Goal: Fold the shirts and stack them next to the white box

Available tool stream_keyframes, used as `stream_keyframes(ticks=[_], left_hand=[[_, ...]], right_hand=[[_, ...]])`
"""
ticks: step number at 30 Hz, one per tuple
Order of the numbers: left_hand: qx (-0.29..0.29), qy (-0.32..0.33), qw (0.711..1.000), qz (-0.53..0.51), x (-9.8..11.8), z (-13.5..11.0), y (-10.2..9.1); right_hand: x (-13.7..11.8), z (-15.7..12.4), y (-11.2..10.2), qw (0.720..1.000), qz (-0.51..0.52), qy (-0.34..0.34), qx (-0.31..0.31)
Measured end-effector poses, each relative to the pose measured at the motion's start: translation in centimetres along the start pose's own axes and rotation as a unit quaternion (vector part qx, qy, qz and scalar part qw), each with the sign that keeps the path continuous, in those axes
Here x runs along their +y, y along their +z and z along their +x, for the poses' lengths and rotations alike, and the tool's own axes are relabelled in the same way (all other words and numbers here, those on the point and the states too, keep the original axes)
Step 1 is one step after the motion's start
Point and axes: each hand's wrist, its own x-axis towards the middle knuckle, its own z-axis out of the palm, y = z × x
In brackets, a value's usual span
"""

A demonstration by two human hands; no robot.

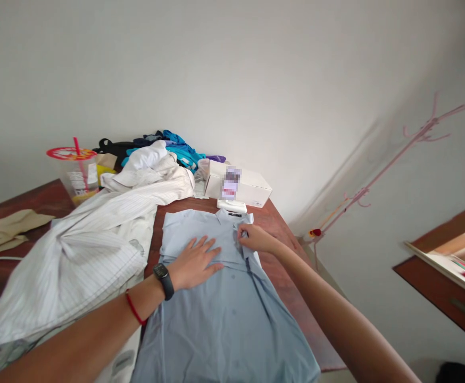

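A light blue-grey button-up shirt (224,319) lies spread on the wooden table, with its collar at the far end. My left hand (196,263) rests flat on the chest of the shirt, fingers spread. A black smartwatch (163,280) and a red cord (135,308) are on that wrist. Near the collar, at the right edge of the shirt, my right hand (255,238) has its fingers closed on the fabric. The cloth between those fingertips is partly hidden.
White striped clothing (81,255) lies on the left. Behind it are a pile of clothes (180,149) and a plastic cup (79,178) with a straw. A white box (252,189) and a phone (231,183) stand at the back. A pink coat rack (376,181) is on the right.
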Motion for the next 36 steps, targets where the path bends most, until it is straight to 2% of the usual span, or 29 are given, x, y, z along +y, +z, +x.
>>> stream_keyframes(ticks=[4,6,8,12,17,23,26,29,32,36], left_hand=[[0.024,0.018,1.000,-0.002,-0.3,0.0,-0.4],[0.045,0.031,0.998,-0.003,-0.4,0.1,-0.5],[0.062,0.043,0.997,-0.005,-0.6,0.2,-0.5],[0.078,0.050,0.996,-0.007,-0.9,0.1,-0.2],[0.085,0.051,0.995,-0.033,-0.3,0.4,-0.2],[0.078,0.094,0.991,-0.050,2.0,4.0,-0.9],[0.062,0.112,0.991,-0.031,2.4,5.4,-0.3],[0.072,0.106,0.992,-0.019,1.8,5.4,0.9],[0.101,0.109,0.989,-0.017,1.0,5.0,1.8],[0.123,0.121,0.985,-0.027,0.8,4.8,1.8]], right_hand=[[-1.7,2.9,1.3,0.998,-0.013,0.030,-0.058],[-1.9,3.2,1.9,0.994,0.033,0.040,-0.092],[-1.7,2.7,2.4,0.990,0.103,0.042,-0.089],[-0.5,-0.4,3.2,0.979,0.199,0.033,-0.027],[0.6,-4.5,4.0,0.976,0.216,0.016,-0.004],[-0.6,-5.8,4.1,0.985,0.165,0.018,0.050],[-1.3,-6.8,3.9,0.986,0.155,0.032,0.044],[-1.6,-9.0,3.7,0.985,0.161,0.052,0.027],[-2.0,-12.4,3.4,0.985,0.163,0.060,-0.014],[-3.2,-17.7,3.1,0.987,0.142,0.051,-0.064]])
